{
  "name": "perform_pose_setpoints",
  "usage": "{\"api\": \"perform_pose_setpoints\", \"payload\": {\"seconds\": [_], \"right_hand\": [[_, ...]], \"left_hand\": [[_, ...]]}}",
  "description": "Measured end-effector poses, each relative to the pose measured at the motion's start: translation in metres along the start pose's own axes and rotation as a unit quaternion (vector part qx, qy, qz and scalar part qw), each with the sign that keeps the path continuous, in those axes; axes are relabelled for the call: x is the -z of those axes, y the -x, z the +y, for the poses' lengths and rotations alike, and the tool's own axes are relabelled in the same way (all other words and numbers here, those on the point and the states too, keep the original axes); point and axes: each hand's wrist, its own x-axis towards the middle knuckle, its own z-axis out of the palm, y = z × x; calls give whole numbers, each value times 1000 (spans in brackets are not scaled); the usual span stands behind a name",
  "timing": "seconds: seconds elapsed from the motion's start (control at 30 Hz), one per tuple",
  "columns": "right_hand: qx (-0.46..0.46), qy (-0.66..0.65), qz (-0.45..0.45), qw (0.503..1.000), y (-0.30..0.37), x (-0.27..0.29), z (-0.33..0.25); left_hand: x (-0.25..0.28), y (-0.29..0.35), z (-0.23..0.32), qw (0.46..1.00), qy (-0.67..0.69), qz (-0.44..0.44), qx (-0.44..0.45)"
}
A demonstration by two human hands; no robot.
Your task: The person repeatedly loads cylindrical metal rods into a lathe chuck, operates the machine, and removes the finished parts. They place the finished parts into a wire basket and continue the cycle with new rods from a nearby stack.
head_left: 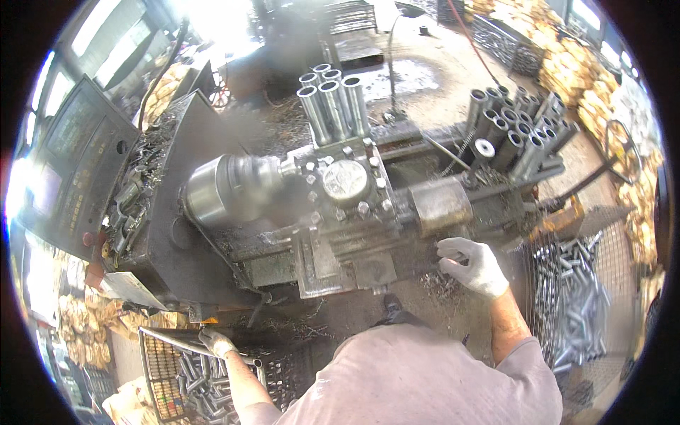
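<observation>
My right hand (474, 268), in a white glove, is held in front of the lathe carriage (340, 234). Its thumb and fingers are bent but apart, with nothing visible between them. My left hand (216, 343), also gloved, is at the rim of a wire basket (146, 354) on the left. Its fingers look closed, but what they hold is too small to make out. Metal tube pieces (202, 379) lie in that basket. The lathe chuck (219, 184) is smeared, as if turning. Beside it sits the tool post (345, 180) with its several bolts.
Several upright tubes (333, 110) stand behind the tool post. More tubes (520, 131) are bunched at the back right. A mesh bin (595, 283) of short tube pieces (574, 304) stands right of me. Metal shavings (443, 283) lie below the lathe bed.
</observation>
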Motion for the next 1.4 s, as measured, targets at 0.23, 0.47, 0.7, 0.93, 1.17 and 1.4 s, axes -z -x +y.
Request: {"api": "perform_pose_setpoints", "payload": {"seconds": [0.23, 0.47, 0.7, 0.93, 1.17, 1.4], "right_hand": [[87, 42, -14, 995, -125, 45, -32], [192, -90, -165, 963, -299, -1, -80], [310, 316, -390, 807, -493, -122, 69], [-72, 537, -400, 740, -435, -53, -64], [215, 382, -339, 832, -394, -108, -180], [265, 417, -363, 790, -407, -169, -193]], "left_hand": [[3, -33, -11, 823, 441, -209, 291], [-37, 122, -29, 801, 449, -261, 296], [-92, 222, -147, 814, -241, -452, -275], [-28, 252, -220, 787, -342, -513, 11], [-41, 219, -195, 697, -440, -509, -247], [-82, 232, -127, 870, 3, -461, 175]]}}
